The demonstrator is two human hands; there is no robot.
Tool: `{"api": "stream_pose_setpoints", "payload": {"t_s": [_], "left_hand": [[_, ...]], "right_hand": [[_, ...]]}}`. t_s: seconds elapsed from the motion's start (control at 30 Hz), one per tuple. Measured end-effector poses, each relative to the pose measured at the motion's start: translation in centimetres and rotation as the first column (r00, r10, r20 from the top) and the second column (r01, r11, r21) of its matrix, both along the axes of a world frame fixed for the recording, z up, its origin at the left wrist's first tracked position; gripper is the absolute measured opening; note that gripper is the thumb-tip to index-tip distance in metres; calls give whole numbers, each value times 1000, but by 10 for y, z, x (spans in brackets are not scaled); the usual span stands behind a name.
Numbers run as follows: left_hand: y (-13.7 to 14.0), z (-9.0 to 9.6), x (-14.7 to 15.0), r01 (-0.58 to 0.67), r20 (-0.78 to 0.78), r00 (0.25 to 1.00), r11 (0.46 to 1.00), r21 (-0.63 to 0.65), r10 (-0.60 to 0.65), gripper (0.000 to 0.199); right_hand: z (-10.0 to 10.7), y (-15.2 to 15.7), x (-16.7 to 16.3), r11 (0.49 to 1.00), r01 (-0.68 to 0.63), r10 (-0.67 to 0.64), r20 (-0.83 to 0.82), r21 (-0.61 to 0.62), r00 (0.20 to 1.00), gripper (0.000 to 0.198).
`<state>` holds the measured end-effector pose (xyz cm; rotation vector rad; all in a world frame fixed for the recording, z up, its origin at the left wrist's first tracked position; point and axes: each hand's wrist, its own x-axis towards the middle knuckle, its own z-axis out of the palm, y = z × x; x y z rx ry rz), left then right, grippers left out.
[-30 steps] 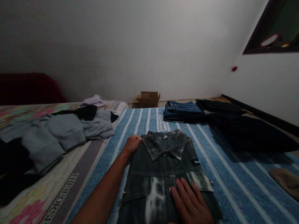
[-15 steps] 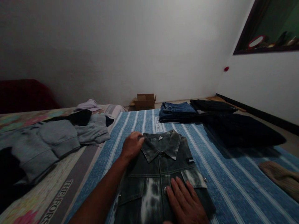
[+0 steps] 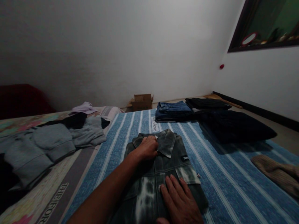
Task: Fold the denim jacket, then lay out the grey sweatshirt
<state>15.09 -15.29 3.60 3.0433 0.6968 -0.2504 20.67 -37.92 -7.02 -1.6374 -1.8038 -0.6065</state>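
A dark grey-green, bleach-patterned denim shirt (image 3: 146, 193) lies folded, front up, with its collar pointing away from me. My left hand (image 3: 147, 147) is at the collar's left flap, its fingers curled closed on the cloth; the fingertips are partly hidden. Lower down, my right hand (image 3: 179, 199) rests flat on the shirt's front beside the button placket, fingers stretched out. A white-patched pocket flap and a small black label show on the shirt's right side.
Folded blue jeans (image 3: 174, 110) and dark folded clothes (image 3: 235, 127) lie at the back right of the blue striped bedsheet (image 3: 116, 133). Grey clothing (image 3: 53, 138) lies at left. A brown knitted item (image 3: 273, 169) lies at right. Behind the bed stands a cardboard box (image 3: 142, 102).
My left hand has moved right, from the collar's outer left edge to over its left flap. The right hand stays flat on the shirt. The view has shifted slightly.
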Motion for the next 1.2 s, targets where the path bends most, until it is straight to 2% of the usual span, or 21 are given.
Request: {"api": "stream_pose_setpoints", "payload": {"t_s": [0.23,0.53,0.8,0.9,1.03,1.2], "left_hand": [[-6,-6,0,45,39,998,996,73,-48,17],[-4,-14,-1,-6,103,995,999,43,2,17],[-5,-13,0,-39,107,994,997,61,32,18],[-7,-12,-1,-51,106,993,996,74,43,21],[-9,-10,-2,-48,92,995,996,74,42,22],[-8,-8,0,-54,61,997,996,70,50,21]], "right_hand": [[3,-1,-1,1000,-8,7,-27,-15,1000,58],[1,-5,-2,997,-4,1,-34,-73,999,55],[5,-5,-1,996,-14,11,-31,-93,999,59],[8,-8,-1,990,-25,17,-61,-137,998,60],[26,-5,0,960,-66,24,-155,-271,988,61],[60,24,4,929,-90,-20,-290,-359,957,41]]}}
